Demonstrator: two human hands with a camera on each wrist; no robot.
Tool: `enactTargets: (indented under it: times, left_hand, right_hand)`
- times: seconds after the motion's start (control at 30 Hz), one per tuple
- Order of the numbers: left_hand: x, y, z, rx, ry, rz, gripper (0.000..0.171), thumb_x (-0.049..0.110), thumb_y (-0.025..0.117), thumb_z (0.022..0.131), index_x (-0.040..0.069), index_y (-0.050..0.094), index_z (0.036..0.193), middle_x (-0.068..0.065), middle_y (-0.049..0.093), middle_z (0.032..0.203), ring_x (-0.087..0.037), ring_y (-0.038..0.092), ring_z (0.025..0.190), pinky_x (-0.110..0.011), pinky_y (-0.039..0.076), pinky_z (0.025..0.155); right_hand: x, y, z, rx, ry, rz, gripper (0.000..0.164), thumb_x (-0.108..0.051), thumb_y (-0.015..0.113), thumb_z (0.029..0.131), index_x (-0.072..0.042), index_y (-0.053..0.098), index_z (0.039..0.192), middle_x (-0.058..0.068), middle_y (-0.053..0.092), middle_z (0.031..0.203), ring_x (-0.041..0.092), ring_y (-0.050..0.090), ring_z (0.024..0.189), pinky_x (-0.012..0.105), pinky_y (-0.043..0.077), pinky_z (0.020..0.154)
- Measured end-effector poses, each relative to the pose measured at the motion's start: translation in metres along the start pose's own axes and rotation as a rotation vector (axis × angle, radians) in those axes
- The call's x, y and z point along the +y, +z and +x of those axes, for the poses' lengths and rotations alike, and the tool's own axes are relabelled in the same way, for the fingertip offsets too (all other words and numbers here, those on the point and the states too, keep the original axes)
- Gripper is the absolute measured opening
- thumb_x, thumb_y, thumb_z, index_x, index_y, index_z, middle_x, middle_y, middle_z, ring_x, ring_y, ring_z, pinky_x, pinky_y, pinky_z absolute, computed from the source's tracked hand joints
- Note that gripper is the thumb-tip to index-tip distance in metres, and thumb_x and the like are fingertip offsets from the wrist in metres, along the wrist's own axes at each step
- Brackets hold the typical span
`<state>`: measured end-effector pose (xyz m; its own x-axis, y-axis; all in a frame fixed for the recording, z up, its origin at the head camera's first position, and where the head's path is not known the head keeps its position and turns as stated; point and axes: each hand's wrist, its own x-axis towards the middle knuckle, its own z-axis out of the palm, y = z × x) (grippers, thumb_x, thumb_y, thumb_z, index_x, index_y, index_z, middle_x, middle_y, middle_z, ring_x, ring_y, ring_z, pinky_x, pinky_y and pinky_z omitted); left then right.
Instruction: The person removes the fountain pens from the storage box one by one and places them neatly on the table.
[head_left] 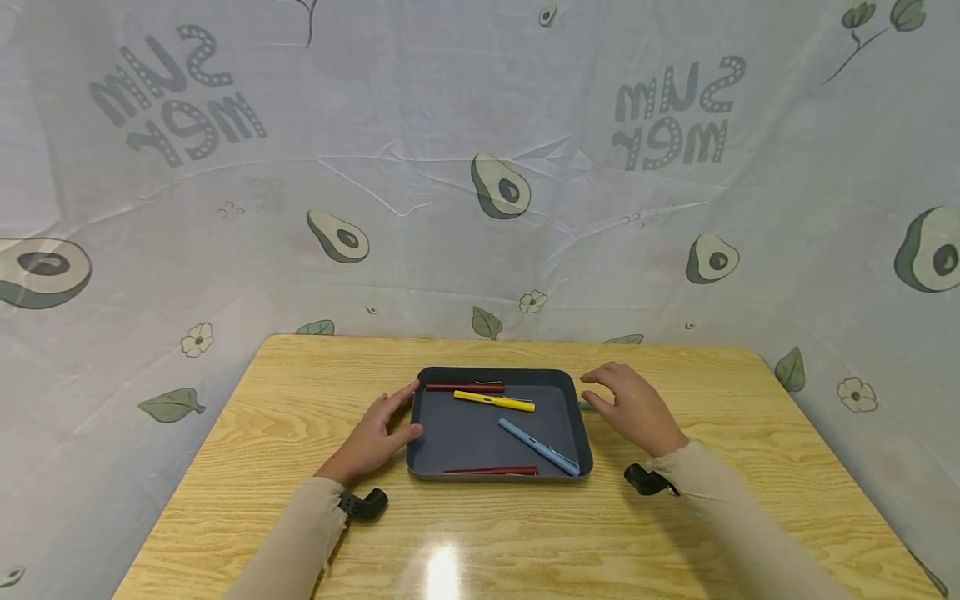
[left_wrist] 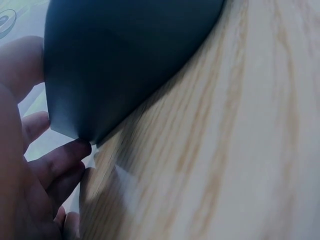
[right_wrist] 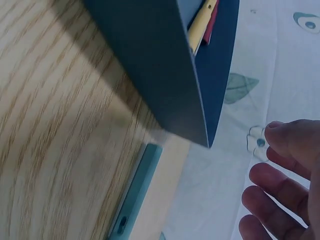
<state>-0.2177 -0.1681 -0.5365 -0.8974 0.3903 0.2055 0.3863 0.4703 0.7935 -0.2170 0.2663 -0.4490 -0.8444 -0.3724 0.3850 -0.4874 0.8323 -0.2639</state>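
Observation:
A dark grey tray (head_left: 457, 433) lies on the wooden table. Inside it are a dark red pen (head_left: 465, 387) along the back, a yellow pen (head_left: 493, 401), a light blue pen (head_left: 538, 447) lying aslant at the right, and a red pen (head_left: 491, 471) along the front wall. My left hand (head_left: 375, 437) touches the tray's left side, fingers fairly straight, thumb at the rim. Just right of the tray hovers my right hand (head_left: 626, 408), fingers loosely bent and holding nothing. Close by it, a teal pen (right_wrist: 135, 195) lies on the table, mostly hidden in the head view.
The wooden table (head_left: 712, 417) stretches to both sides and in front of the tray. Behind it hangs a pale cloth (head_left: 420, 275) printed with avocados and leaves. A black wrist camera (head_left: 363, 505) sits on the left wrist, another (head_left: 647, 479) on the right.

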Motion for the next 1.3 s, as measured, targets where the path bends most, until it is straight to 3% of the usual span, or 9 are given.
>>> enactTargets:
  times: [0.63,1.07,1.3]
  left_hand:
    - [0.000,-0.001,0.002,0.002,0.009,0.009,0.074,0.036,0.068,0.102,0.020,0.032,0.164,-0.013,0.044,0.160,-0.036,0.027,0.155,-0.056,0.006,0.129]
    - [0.001,-0.001,0.000,-0.002,-0.019,-0.003,0.074,0.038,0.068,0.101,0.025,0.032,0.165,-0.012,0.043,0.161,-0.038,0.021,0.156,-0.057,0.005,0.129]
    - [-0.001,-0.002,0.001,0.002,-0.007,0.007,0.074,0.039,0.068,0.102,0.025,0.031,0.165,-0.012,0.045,0.160,-0.035,0.027,0.155,-0.055,0.005,0.129]
  right_hand:
    - [-0.035,0.015,0.016,0.002,0.012,-0.009,0.029,-0.019,0.078,0.095,-0.004,0.075,0.120,0.012,0.071,0.114,0.033,0.066,0.107,0.054,0.056,0.091]
    - [-0.048,0.026,0.027,-0.044,0.019,0.002,0.028,-0.015,0.077,0.095,-0.005,0.074,0.121,0.010,0.071,0.116,0.031,0.066,0.109,0.051,0.056,0.094]
    - [-0.055,0.034,0.032,-0.077,0.035,0.007,0.027,-0.018,0.077,0.096,-0.007,0.074,0.120,0.009,0.070,0.114,0.028,0.067,0.105,0.049,0.058,0.090]
